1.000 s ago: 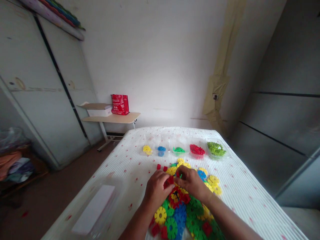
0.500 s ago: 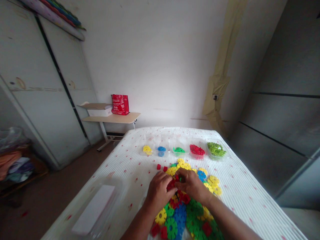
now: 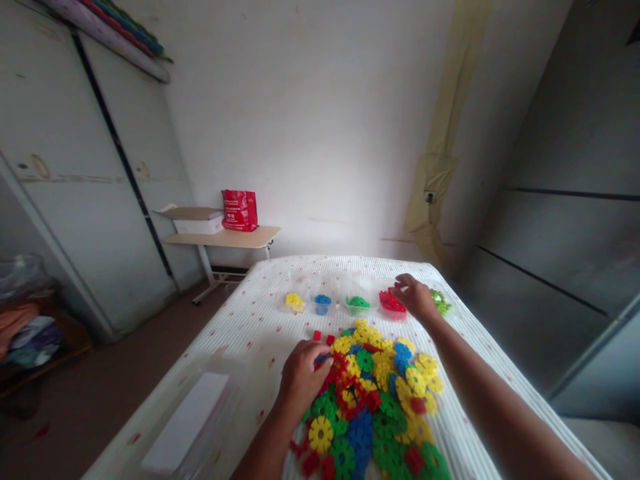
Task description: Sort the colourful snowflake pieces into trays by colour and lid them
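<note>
A pile of flower-shaped plastic discs (image 3: pixel 321 435) in yellow, green, blue and red covers the near middle of the table. My left hand (image 3: pixel 303 370) rests at the pile's left side, thumb and fingers apart, by the red snowflake-like pieces (image 3: pixel 345 373). My right hand (image 3: pixel 414 295) reaches over the clear tub of red pieces (image 3: pixel 393 303), fingers bent together at its right edge. Whatever lies between those fingertips blends with the red pieces behind. Further left stand tubs with green pieces (image 3: pixel 358 303), blue pieces (image 3: pixel 323 301) and yellow pieces (image 3: pixel 294 302).
A tub of light green pieces (image 3: pixel 440 303) stands at the right end, partly behind my right hand. A clear plastic lid or tray with a white block (image 3: pixel 187 423) lies front left. Small red cubes (image 3: pixel 317 335) sit beyond the pile. A side table holds a red bag (image 3: pixel 240 210).
My right hand has left the pile and moved forward and right to the tub of red pieces. My left hand has shifted slightly left, its fingers looser, uncovering more of the pile.
</note>
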`<control>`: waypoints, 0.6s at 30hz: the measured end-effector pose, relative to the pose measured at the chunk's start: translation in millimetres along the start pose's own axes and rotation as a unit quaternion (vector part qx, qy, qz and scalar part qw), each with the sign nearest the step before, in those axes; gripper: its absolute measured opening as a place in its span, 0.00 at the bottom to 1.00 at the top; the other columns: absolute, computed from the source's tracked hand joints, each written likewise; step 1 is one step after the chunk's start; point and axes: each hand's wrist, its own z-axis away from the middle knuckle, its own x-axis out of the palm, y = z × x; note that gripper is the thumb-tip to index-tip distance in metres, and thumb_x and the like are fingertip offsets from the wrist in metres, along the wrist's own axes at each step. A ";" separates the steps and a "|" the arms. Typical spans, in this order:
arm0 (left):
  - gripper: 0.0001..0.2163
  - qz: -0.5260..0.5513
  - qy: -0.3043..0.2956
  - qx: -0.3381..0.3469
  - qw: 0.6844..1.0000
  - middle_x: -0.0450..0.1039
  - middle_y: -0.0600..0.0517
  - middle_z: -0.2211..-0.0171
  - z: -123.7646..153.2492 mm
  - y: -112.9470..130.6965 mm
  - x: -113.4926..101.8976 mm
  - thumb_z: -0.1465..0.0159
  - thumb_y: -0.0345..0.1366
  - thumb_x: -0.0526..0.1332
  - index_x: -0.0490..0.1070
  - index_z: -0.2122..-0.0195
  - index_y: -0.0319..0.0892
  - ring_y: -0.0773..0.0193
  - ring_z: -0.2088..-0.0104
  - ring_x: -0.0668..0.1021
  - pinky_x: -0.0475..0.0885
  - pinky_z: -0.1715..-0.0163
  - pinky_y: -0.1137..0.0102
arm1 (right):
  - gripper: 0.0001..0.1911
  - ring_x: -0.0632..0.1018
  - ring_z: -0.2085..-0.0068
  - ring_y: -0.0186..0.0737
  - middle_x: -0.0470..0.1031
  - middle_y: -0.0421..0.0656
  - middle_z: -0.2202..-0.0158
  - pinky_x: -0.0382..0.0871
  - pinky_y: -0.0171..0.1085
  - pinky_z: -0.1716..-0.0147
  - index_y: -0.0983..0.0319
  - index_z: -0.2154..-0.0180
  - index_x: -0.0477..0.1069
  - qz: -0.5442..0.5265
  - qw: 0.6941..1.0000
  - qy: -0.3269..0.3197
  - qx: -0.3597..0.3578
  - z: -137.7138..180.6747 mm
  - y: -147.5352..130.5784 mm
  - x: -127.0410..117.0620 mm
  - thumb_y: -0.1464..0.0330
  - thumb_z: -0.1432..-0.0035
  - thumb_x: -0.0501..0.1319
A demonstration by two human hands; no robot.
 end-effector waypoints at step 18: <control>0.08 -0.020 0.005 -0.052 0.998 0.76 0.51 0.66 -0.2 -9.2 -1.0 0.46 0.28 0.59 0.75 0.67 0.43 0.63 0.61 0.76 0.69 0.57 0.67 | 0.10 0.76 0.65 0.39 0.77 0.45 0.65 0.60 0.33 0.70 0.60 0.65 0.74 0.176 0.949 -0.256 -0.061 85.0 -31.2 43.4 0.71 0.47 0.55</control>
